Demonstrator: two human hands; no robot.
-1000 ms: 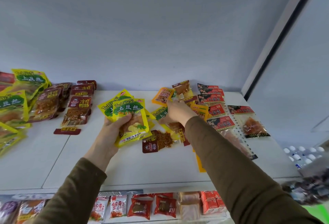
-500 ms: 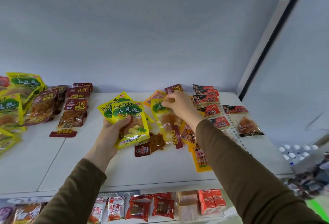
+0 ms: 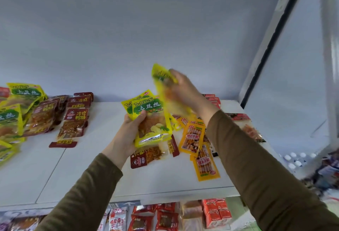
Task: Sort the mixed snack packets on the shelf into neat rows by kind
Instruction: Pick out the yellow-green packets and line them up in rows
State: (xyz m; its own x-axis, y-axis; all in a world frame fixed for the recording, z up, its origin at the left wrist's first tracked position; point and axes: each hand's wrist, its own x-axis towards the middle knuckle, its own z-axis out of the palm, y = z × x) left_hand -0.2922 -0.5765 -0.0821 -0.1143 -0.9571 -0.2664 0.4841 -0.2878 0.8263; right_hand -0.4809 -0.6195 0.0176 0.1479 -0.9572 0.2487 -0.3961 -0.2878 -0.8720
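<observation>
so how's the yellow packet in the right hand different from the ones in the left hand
The right hand holds a single yellow packet lifted above the shelf and motion-blurred; the left hand grips a stack of yellow packets, at least two, lower and sharp. The stack's label is readable; the single packet's is not. Both are yellow with green label patches.

I see even, soft, bluish-white light with only faint shadows on the shelf (image 3: pixel 88 172). My right hand (image 3: pixel 185 93) and its yellow packet (image 3: pixel 165 84) are smeared by motion blur. The lower right corner blurs badly, and the wide lens bends the shelf upright (image 3: pixel 266 51).
</observation>
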